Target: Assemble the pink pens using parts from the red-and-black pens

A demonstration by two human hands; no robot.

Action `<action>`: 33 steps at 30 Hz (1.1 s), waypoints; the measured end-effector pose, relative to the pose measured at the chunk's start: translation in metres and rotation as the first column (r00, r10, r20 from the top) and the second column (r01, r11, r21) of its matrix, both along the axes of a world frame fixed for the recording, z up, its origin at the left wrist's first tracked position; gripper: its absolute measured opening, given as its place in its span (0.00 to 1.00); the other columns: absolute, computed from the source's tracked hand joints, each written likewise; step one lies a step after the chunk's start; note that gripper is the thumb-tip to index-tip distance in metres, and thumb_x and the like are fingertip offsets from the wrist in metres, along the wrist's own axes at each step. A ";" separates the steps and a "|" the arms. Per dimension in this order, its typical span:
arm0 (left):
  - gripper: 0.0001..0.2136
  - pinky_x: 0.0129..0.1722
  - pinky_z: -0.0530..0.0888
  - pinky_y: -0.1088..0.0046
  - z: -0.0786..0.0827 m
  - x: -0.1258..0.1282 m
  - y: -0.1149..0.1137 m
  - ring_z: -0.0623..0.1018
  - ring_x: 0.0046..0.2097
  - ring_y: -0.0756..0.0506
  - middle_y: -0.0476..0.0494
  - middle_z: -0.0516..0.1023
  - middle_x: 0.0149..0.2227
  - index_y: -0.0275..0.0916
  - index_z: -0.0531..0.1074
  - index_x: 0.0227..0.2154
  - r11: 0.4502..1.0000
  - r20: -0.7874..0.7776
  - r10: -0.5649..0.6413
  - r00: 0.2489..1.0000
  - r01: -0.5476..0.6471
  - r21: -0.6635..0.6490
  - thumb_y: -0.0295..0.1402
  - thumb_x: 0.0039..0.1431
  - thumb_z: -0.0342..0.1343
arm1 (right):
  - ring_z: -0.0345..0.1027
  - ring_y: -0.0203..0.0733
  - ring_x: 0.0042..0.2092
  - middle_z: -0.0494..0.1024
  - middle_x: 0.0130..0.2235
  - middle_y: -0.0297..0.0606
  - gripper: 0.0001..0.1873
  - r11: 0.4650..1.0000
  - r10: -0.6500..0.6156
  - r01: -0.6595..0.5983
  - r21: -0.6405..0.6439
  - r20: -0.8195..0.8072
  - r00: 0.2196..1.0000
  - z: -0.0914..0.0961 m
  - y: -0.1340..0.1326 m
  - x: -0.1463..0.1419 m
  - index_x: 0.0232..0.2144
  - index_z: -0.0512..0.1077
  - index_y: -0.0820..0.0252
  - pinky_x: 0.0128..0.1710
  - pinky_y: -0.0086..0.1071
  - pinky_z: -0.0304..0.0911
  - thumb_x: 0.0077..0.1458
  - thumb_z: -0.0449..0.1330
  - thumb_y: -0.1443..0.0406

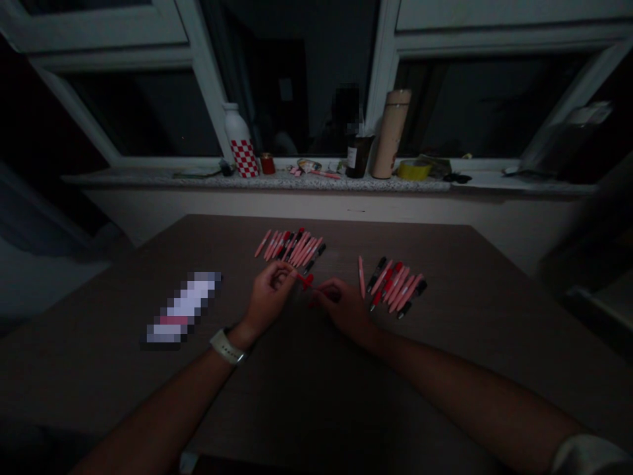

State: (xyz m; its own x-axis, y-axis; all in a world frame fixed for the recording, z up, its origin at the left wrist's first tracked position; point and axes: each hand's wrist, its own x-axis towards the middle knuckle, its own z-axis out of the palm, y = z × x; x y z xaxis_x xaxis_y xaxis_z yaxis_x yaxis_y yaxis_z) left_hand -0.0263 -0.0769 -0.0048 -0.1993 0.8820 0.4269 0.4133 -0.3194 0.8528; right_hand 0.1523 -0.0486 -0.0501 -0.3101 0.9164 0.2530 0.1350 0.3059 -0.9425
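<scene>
In the middle of the desk, my left hand (271,288) is closed, its thumb and fingertips pinching one end of a red pen (307,282). My right hand (345,309) is closed too, its fingertips pinched at the pen's other side. Dim light hides whether the pen is in one piece or in parts. Just beyond my left hand lies a row of pink, red and black pens (299,249). A second row of pink, red and black pens (395,285) lies to the right of my right hand.
A phone with a blurred, lit screen (184,307) lies on the desk at left. On the windowsill (297,183) stand a checkered bottle (244,148), a small red jar (268,163), a dark cup (359,157), a tall beige flask (392,135) and a yellow tape roll (414,171).
</scene>
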 end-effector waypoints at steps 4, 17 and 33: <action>0.08 0.32 0.69 0.76 -0.001 -0.003 0.003 0.74 0.33 0.49 0.49 0.75 0.30 0.37 0.72 0.31 0.997 0.117 -0.073 0.990 0.077 -0.031 0.37 0.56 0.60 | 0.75 0.41 0.33 0.80 0.30 0.36 0.11 0.999 -0.050 0.049 -0.014 -0.107 0.993 0.005 -0.002 0.001 0.33 0.73 0.57 0.32 0.33 0.67 0.56 0.62 0.55; 0.12 0.24 0.66 0.77 -0.002 0.001 -0.004 0.73 0.27 0.49 0.47 0.77 0.26 0.37 0.76 0.29 0.958 -0.154 -0.226 0.962 0.191 -0.215 0.42 0.56 0.60 | 0.60 0.33 0.21 0.73 0.23 0.30 0.21 0.965 -0.208 0.139 -0.221 -0.328 0.922 0.017 0.002 0.002 0.30 0.70 0.59 0.20 0.28 0.54 0.50 0.64 0.47; 0.12 0.28 0.66 0.74 -0.011 0.002 -0.004 0.73 0.28 0.48 0.47 0.78 0.29 0.39 0.78 0.36 0.969 -0.435 -0.242 0.867 0.191 -0.156 0.40 0.65 0.53 | 0.63 0.36 0.24 0.71 0.23 0.31 0.20 0.987 -0.124 0.101 -0.127 -0.189 0.974 0.009 0.005 0.003 0.26 0.70 0.57 0.24 0.29 0.57 0.56 0.58 0.47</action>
State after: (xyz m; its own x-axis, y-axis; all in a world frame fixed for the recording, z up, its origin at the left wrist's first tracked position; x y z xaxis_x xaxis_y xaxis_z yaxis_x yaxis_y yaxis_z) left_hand -0.0240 -0.0805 -0.0153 0.1920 0.9252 0.3274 0.6891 -0.3646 0.6263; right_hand 0.1556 -0.0438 -0.0414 -0.1580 0.9693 0.1885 -0.0284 0.1863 -0.9821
